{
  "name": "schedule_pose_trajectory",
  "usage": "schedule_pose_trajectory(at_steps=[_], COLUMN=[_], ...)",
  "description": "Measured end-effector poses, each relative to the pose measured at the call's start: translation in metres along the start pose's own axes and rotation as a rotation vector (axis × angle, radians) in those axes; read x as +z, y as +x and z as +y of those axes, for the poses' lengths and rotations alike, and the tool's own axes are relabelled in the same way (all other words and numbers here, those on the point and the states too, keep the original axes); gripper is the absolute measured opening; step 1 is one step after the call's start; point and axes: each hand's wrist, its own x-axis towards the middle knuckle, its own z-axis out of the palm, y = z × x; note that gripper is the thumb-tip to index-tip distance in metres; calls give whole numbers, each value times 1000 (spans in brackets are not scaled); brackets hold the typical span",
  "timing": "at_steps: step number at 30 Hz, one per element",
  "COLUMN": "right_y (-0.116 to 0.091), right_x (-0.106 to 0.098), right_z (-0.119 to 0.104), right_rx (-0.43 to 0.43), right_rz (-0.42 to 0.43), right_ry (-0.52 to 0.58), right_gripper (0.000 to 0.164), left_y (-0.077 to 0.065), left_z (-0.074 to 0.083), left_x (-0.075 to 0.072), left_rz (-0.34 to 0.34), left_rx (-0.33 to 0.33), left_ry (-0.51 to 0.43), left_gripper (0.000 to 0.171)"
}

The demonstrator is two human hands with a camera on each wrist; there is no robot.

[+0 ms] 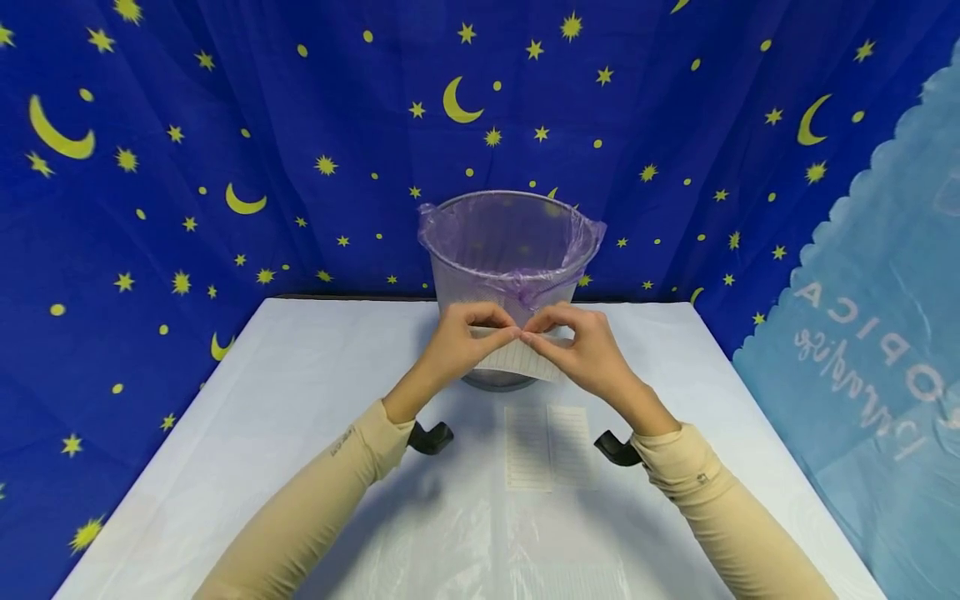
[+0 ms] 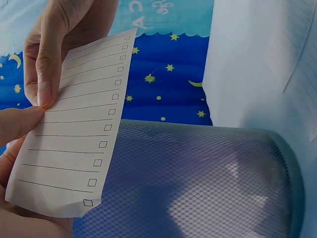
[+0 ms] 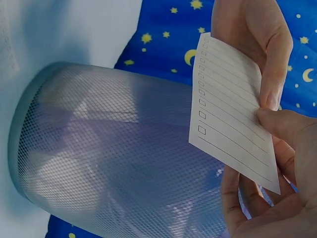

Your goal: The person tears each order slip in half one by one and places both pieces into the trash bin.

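Observation:
A lined paper sheet (image 1: 517,358) with a column of small checkboxes hangs in front of the bin, pinched at its upper edge by both hands. My left hand (image 1: 459,340) grips it between thumb and index finger; my right hand (image 1: 588,348) does the same, and the fingertips of the two meet near the middle of that edge. In the left wrist view the sheet (image 2: 79,134) bows slightly, with one lower corner bent. The right wrist view shows the sheet's boxes (image 3: 202,101) running down its far side. No tear shows in it.
Behind the hands stands a mesh waste bin (image 1: 447,287) lined with a purple plastic bag (image 1: 525,287). Two lined sheets (image 1: 528,450) lie side by side on the white table (image 1: 330,358), nearer the body. A starry blue curtain (image 1: 360,100) hangs behind, a light blue cloth (image 1: 885,292) at right.

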Motion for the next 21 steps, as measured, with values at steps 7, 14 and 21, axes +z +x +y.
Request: schedule_pose_trajectory(at_steps=[7,14,21], right_y=[13,28,36], right_x=[-13,-25,-33], right_z=[-11,-24,-32], right_rx=[-5,-32,-31], right_rz=[-6,-11,-26], right_ry=[-25,-65,-77], right_gripper=[5,4,5], left_y=[14,23,30], left_z=[15,28,38], left_x=[-7,-13,-18], left_rz=[18,29,36], left_rx=[55,58,62], left_ry=[9,15,40], left_gripper=[5,6,5])
